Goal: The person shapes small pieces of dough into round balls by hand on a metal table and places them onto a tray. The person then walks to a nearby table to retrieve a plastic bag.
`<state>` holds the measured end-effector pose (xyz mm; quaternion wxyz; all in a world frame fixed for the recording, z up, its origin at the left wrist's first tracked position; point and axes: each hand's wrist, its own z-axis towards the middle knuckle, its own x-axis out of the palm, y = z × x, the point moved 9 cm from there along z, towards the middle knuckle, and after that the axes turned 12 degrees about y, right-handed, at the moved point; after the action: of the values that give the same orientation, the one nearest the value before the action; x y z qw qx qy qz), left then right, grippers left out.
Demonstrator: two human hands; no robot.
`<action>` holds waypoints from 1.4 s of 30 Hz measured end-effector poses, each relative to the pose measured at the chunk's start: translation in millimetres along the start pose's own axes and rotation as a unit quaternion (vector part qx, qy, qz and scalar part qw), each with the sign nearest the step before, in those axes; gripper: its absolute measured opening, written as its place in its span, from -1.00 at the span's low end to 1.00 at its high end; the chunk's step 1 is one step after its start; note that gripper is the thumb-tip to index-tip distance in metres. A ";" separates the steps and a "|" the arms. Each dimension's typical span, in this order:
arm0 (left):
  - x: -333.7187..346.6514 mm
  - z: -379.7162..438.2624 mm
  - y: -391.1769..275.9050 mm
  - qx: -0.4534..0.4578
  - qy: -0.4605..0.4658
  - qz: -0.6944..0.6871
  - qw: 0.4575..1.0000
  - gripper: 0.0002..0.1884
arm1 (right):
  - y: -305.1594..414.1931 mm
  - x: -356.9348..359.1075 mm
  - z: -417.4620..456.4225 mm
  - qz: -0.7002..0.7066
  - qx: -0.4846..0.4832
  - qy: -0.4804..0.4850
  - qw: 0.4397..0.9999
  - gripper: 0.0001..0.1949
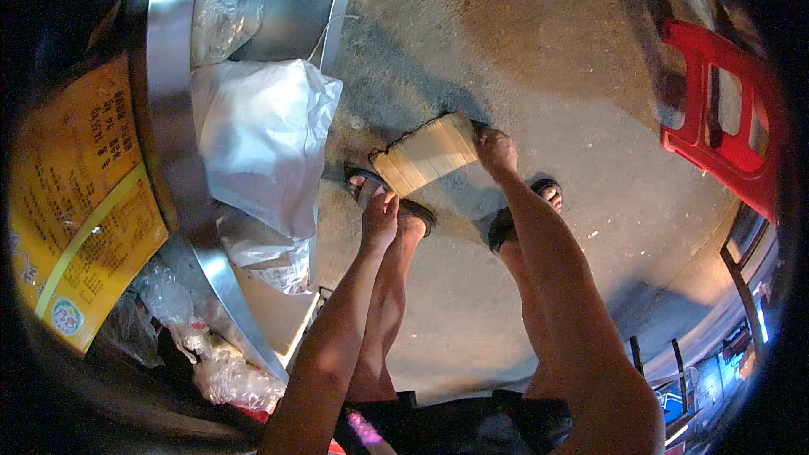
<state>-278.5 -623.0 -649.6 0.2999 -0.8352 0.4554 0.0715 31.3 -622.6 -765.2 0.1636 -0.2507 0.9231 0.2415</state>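
Observation:
A torn piece of corrugated cardboard (426, 155) spans the gap between my two hands, above the floor and near my feet. My left hand (380, 218) pinches its lower left corner. At the opposite end, my right hand (497, 150) grips the right edge, the fingers partly hidden. The far edge of the cardboard looks ragged and dark. Below it are my feet in dark sandals (417, 212), the left one partly covered by my left hand and the cardboard.
A metal rack (170, 76) on the left holds a white plastic bag (259, 145) and a clear bag (226, 9). Beside it stands a yellow printed carton (95, 202). Crumpled clear bags (234, 376) lie lower left. A red plastic stool (692, 95) is at right on the concrete floor (594, 139).

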 end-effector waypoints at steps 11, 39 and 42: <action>-20.5 -154.2 -173.1 0.047 0.165 -0.115 0.978 -0.75 | 136.3 -148.3 -394.3 -0.098 -0.366 0.142 0.915 -0.24; -73.6 -651.7 22.6 -0.182 0.099 -0.143 0.968 -0.64 | -42.0 -366.3 -687.5 0.012 0.065 0.313 0.947 -0.72; -43.9 -680.1 63.5 -0.272 0.005 -0.410 0.871 -0.65 | -40.4 -337.9 -697.6 0.065 0.090 0.332 0.937 -0.72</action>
<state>-459.3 -1002.1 -109.3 0.0609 -0.9957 0.0366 0.0588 204.3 -891.7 -58.0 -0.1467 -0.2408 0.9568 0.0708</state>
